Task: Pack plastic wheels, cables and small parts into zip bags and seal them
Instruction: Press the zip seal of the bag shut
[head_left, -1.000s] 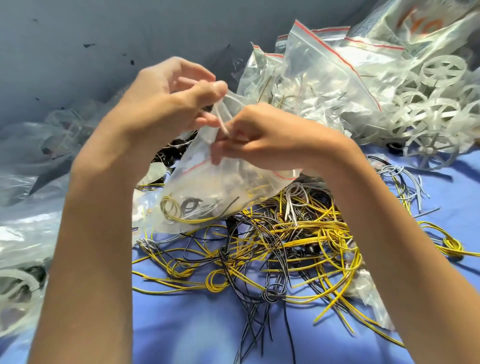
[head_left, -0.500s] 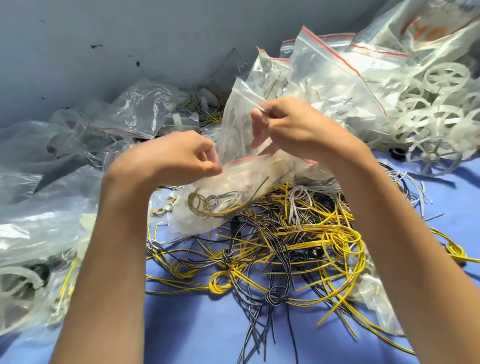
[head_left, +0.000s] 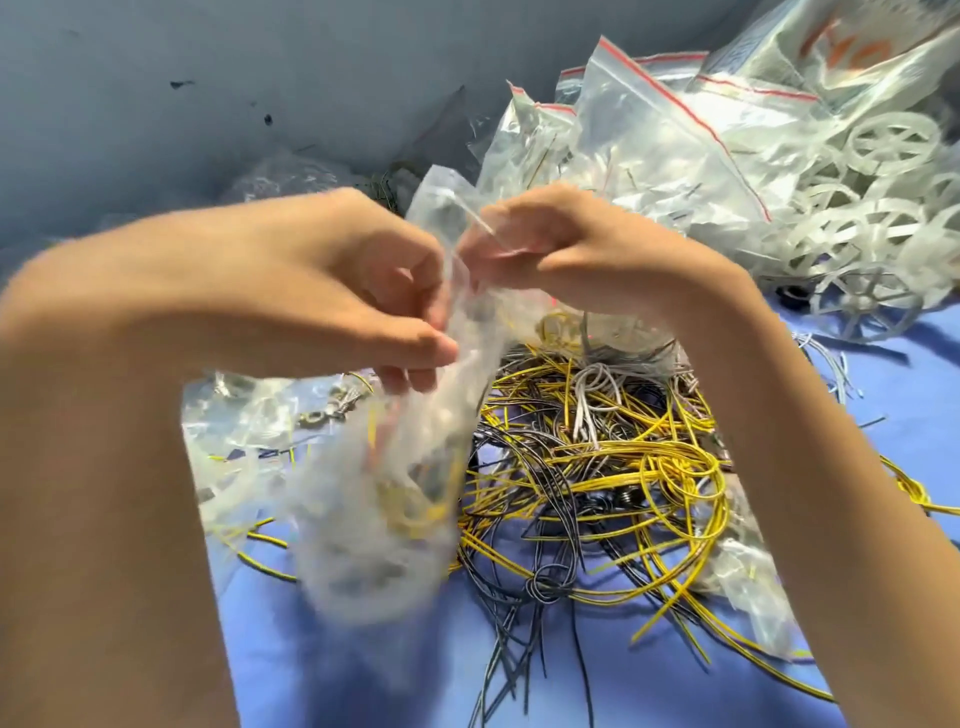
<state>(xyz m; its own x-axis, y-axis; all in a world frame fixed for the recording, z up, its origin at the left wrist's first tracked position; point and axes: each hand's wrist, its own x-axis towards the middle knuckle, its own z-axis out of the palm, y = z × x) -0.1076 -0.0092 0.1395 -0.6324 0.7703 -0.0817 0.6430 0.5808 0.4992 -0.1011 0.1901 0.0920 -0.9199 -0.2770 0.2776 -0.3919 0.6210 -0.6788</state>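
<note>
In the head view, your left hand (head_left: 332, 291) has come up from the bag's red seal line, where it was half a second ago, and now sits just beside your right hand (head_left: 561, 254). Both hands have their fingers curled in and pinch the upper part of the zip bag (head_left: 395, 499), thumb against fingers. The bag, which lay spread toward the cables before, now hangs below your left hand over the blue surface (head_left: 363, 675). It is smeared by motion: yellow wire shows inside, and little else can be made out. The tangle of yellow, black and white cables (head_left: 597, 467) lies where it was, right of the bag. The plastic wheels (head_left: 857, 208) and the filled bags (head_left: 649, 145) stay behind your right hand.
</note>
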